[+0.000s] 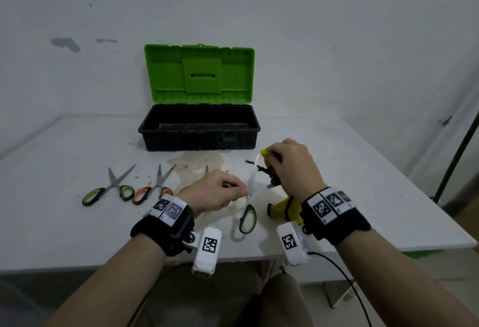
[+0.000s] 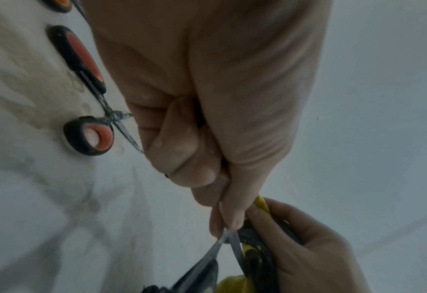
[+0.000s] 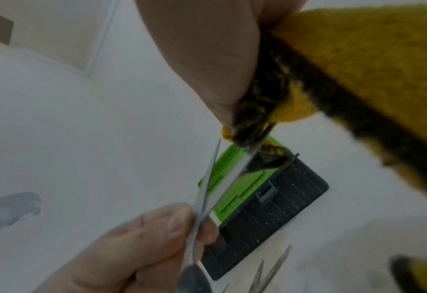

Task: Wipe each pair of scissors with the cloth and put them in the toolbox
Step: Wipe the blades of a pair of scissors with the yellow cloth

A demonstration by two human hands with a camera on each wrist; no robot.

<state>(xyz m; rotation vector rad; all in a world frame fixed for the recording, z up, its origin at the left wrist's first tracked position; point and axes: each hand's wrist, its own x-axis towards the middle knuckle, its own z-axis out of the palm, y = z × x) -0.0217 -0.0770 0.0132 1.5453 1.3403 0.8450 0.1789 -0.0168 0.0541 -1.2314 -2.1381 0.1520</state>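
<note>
My left hand (image 1: 233, 193) pinches a pair of green-handled scissors (image 1: 248, 219) at the pivot, blades spread and pointing away from me. One handle loop hangs toward me. My right hand (image 1: 285, 166) grips a yellow cloth (image 1: 287, 208) stained dark and folds it around one blade (image 3: 232, 178). The left wrist view shows my thumb and finger (image 2: 229, 216) squeezing the blades (image 2: 233, 245) just before the cloth. The toolbox (image 1: 198, 140), black with a raised green lid, stands open behind both hands.
On the table's left lie a green-handled pair (image 1: 111, 189) and an orange-handled pair (image 1: 155, 186). Tips of a third pair (image 1: 207, 169) show past my left hand. A brown stain (image 1: 197, 163) marks the white table (image 1: 363, 184) before the toolbox.
</note>
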